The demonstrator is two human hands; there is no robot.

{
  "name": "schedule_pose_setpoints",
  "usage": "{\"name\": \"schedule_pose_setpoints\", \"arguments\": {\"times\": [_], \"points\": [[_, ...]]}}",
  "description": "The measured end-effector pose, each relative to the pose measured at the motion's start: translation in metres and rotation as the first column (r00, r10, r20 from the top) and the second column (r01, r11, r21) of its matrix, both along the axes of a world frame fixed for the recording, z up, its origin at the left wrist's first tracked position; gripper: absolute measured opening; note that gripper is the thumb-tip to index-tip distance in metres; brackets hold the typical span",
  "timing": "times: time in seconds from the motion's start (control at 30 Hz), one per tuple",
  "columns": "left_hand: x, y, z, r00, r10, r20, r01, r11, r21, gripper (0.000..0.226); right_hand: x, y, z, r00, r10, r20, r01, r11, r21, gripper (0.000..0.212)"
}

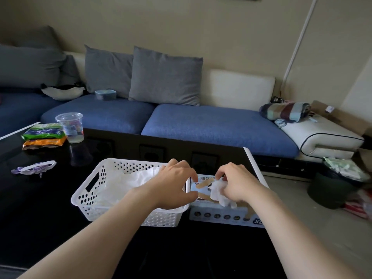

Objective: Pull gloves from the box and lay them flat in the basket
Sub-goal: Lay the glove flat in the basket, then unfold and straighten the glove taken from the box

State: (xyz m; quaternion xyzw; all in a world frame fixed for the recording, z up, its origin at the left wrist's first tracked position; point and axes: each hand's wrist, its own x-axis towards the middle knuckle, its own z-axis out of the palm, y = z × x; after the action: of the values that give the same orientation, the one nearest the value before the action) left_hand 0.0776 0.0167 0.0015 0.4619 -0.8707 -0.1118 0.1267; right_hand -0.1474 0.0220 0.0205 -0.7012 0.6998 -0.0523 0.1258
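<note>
- One white glove [220, 193] stood crumpled out of the slot in the top of the glove box [219, 216], bunched so that no finger end or long axis could be made out.
- Long side facing the person, the glove box lay left to right on the black tabletop [40, 202], slot upward, at the tabletop's right end and touching the right wall of the basket [88, 200].
- White and perforated, the basket had a handle slot in its left wall and held a layer of pale gloves [128, 181], rumpled rather than smooth, spread across its floor.
- Closed in a pinch, the right hand [238, 185] kept its grip on the upper part of the crumpled glove, directly over the slot.
- Spread wide above the basket's right rim, the left hand [174, 186] rested a fingertip and the thumb on the left end of the box top; its grip enclosed nothing.
- Farther left on the tabletop stood a clear plastic cup [70, 126] beside stacked snack packets [43, 135].
- Behind ran a blue sofa [211, 123] with grey cushions [165, 77].
</note>
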Motion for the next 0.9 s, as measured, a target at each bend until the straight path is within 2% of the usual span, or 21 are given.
{"name": "schedule_pose_setpoints", "arguments": {"times": [0.17, 0.23, 0.37, 0.57, 0.7, 0.8, 0.9], "points": [[-0.028, 0.001, -0.001, 0.998, -0.061, 0.033, 0.059, 0.997, 0.042, 0.049, -0.016, -0.009, -0.017, 1.0, 0.02, 0.023, -0.017, 0.991, -0.135, 0.015], [-0.039, 0.003, -0.001, 0.996, -0.073, 0.054, 0.068, 0.994, 0.08, 0.056, -0.02, -0.009, -0.017, 0.998, 0.048, 0.043, -0.041, 0.987, -0.153, 0.021], [-0.053, 0.004, -0.004, 0.988, -0.08, 0.129, 0.064, 0.99, 0.124, 0.064, -0.021, -0.006, -0.014, 0.988, 0.083, 0.133, -0.061, 0.985, -0.163, 0.05], [-0.061, 0.0, -0.01, 0.973, -0.08, 0.215, 0.054, 0.991, 0.123, 0.067, -0.025, -0.013, -0.019, 0.998, -0.003, 0.065, 0.013, 0.987, -0.16, 0.034], [-0.064, -0.002, -0.011, 0.961, -0.093, 0.259, 0.061, 0.99, 0.128, 0.069, -0.027, -0.011, -0.017, 0.959, -0.078, 0.273, 0.13, 0.976, -0.177, 0.04], [-0.066, -0.002, -0.012, 0.955, -0.098, 0.279, 0.058, 0.987, 0.148, 0.065, -0.027, -0.009, -0.012, 0.88, -0.153, 0.449, 0.239, 0.961, -0.139, 0.041], [-0.066, -0.002, -0.011, 0.956, -0.108, 0.274, 0.057, 0.981, 0.187, 0.06, -0.025, -0.005, -0.005, 0.791, -0.175, 0.586, 0.337, 0.925, -0.179, 0.041]]}}
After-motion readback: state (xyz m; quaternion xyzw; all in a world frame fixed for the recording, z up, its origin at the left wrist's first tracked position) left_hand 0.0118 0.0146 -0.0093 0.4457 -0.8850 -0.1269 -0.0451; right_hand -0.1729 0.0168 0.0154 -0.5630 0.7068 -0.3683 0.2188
